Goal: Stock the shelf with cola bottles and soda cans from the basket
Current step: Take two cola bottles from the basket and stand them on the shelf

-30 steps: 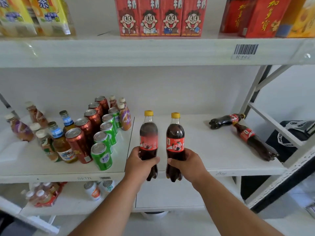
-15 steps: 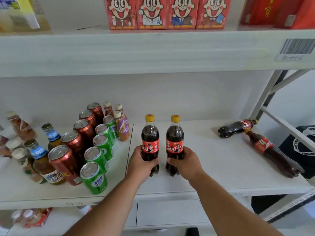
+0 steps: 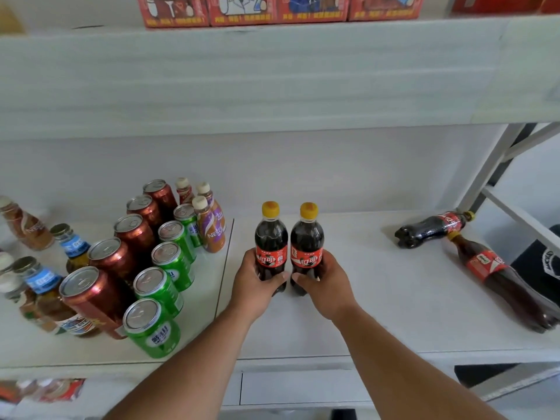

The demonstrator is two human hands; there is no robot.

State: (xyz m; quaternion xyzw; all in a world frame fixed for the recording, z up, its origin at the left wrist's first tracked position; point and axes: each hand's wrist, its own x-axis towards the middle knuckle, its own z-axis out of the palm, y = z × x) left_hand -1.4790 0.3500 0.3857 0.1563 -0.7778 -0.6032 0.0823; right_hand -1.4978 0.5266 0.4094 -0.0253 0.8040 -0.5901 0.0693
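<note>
This is a small shop, or a mock-up of one, seen at a drinks aisle. A white metal-framed shelving unit (image 3: 394, 298) carries stock in tidy retail rows. Left of the left hand (image 3: 257, 280) stand a line of green aluminium soda cans (image 3: 160, 289) and a line of red-brown aluminium cans (image 3: 121, 253), with small plastic coffee bottles with cream caps (image 3: 212, 225) behind them. Above both hands, the upper white shelf board (image 3: 272, 77) holds red cartoon-printed milk cartons (image 3: 278, 9) side by side. Far right of the right hand (image 3: 324, 286), dark plastic cola bottles with red labels (image 3: 472, 253) lie on their sides.
</note>
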